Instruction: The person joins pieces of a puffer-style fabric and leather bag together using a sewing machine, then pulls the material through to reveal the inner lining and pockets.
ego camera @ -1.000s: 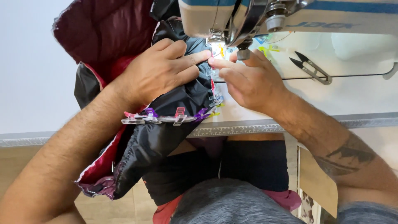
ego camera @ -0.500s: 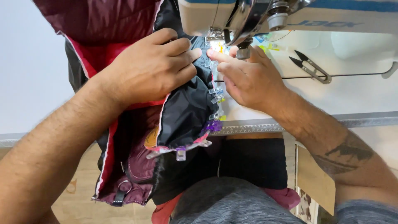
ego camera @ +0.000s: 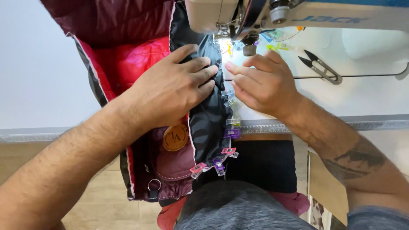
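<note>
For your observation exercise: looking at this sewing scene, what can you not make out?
Head view only:
- Needle and presser foot: hidden behind the sewing machine head and glare.
- Black fabric under the left hand: covered.
- Right hand fingertips: partly tucked at the seam.
- Garment's top: cut off by the edge.
- Thread snips: blades too small to judge.

The left hand (ego camera: pixel 172 96) lies flat, palm down, fingers spread and pointing right; the right hand (ego camera: pixel 264 85) sits just beside it, fingers curled, fingertips nearly meeting; both forearms are bare.
</note>
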